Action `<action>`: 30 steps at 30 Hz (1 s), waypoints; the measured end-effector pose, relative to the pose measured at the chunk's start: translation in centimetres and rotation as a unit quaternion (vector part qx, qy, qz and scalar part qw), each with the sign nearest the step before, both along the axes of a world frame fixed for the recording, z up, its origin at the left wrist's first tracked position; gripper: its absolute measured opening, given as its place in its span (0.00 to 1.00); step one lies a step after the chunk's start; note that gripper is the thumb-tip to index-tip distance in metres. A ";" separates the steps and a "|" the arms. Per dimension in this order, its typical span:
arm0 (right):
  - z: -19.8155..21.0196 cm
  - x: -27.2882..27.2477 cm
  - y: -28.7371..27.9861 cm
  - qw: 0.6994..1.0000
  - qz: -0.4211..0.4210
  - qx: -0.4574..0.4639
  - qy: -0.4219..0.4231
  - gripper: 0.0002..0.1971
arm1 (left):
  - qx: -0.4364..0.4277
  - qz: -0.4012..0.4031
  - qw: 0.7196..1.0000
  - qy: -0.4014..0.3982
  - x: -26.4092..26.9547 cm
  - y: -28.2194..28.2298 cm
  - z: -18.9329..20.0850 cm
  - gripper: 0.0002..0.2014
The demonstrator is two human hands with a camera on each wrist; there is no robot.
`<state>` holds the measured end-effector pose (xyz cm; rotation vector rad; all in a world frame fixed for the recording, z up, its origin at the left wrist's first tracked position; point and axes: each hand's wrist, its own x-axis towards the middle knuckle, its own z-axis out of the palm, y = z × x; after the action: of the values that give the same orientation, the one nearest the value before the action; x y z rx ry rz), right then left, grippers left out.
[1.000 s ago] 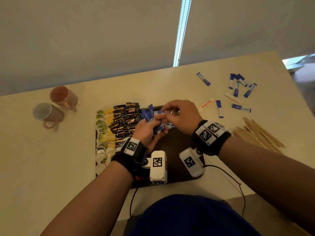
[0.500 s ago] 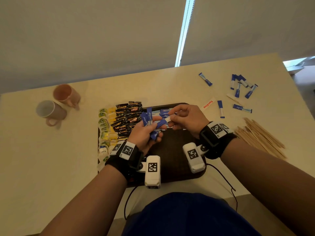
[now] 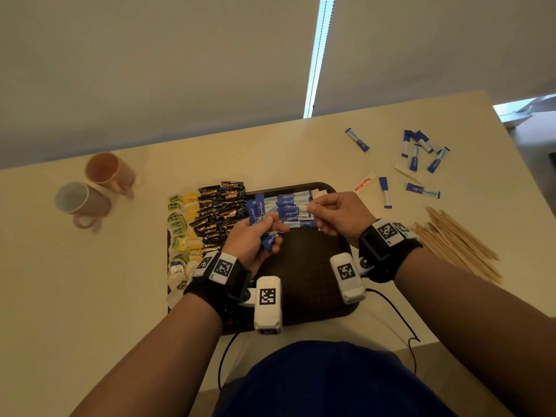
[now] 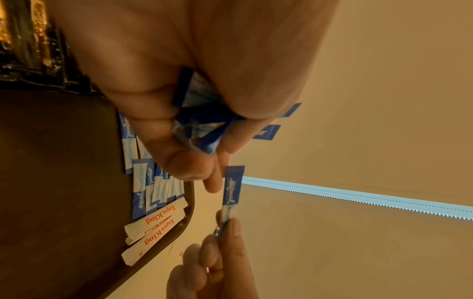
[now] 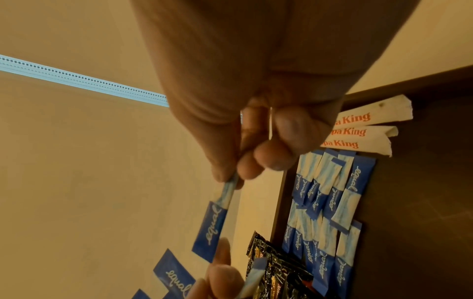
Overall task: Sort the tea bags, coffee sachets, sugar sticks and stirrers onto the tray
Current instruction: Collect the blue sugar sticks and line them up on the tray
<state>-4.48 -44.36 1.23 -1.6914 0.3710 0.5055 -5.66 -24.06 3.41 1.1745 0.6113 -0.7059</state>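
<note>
A dark brown tray (image 3: 310, 266) lies in front of me. Blue "equal" sugar sticks (image 3: 293, 206) lie in rows along its far edge, with white "Tapa King" sticks (image 5: 358, 129) beside them. My left hand (image 3: 264, 227) grips a bundle of blue sugar sticks (image 4: 199, 125) above the tray. My right hand (image 3: 313, 207) pinches a single blue sugar stick (image 5: 212, 224) by its pale end, close to the left fingertips and above the rows. Black coffee sachets (image 3: 221, 209) and yellow-green tea bags (image 3: 180, 236) fill the tray's left side.
Two mugs (image 3: 109, 173) stand at the far left. Several loose blue sugar sticks (image 3: 421, 152) and a white stick (image 3: 364, 184) lie on the table at the far right. A pile of wooden stirrers (image 3: 457, 248) lies right of the tray.
My right hand has drawn one blue stick out of the bundle in my left hand and now holds it apart. Both hands have stayed over the tray's far edge.
</note>
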 end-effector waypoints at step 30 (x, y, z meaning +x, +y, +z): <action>-7.4 1.1 2.2 0.915 0.177 -0.363 0.004 0.09 | 0.051 0.008 0.998 0.031 -0.1 1.5 -1.6 0.15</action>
<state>-3.38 -42.19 -6.21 -2.5074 0.2692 0.6913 -5.80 -22.61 1.76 1.2447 0.7139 -0.7067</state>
